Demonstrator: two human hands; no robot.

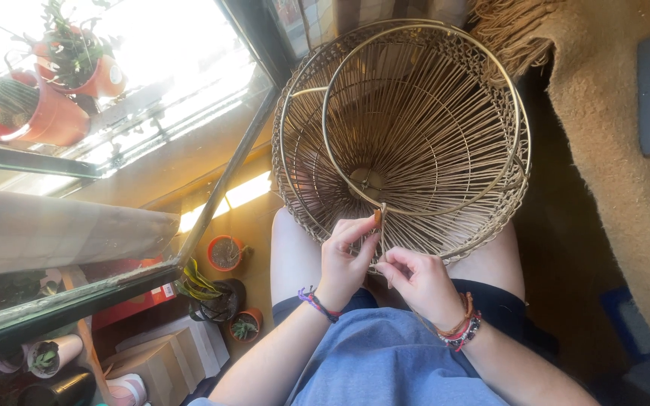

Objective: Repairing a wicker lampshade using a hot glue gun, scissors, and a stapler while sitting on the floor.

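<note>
We have the basket [404,135] tipped on our lap, its mouth facing us and its long axis running away from our knees, the near rim directly above both hands. Our left hand [344,267] pinches a thin strand [382,225] at the rim; the right hand [419,282], slightly lower, is curled around the same strand. The basket is tan open wickerwork on round hoops.

Single head-worn view, looking steeply down over the wearer's lap; close range. Wire basket [404,135] fills upper centre, window ledge [182,150] at left, rug [611,128] at right.
</note>
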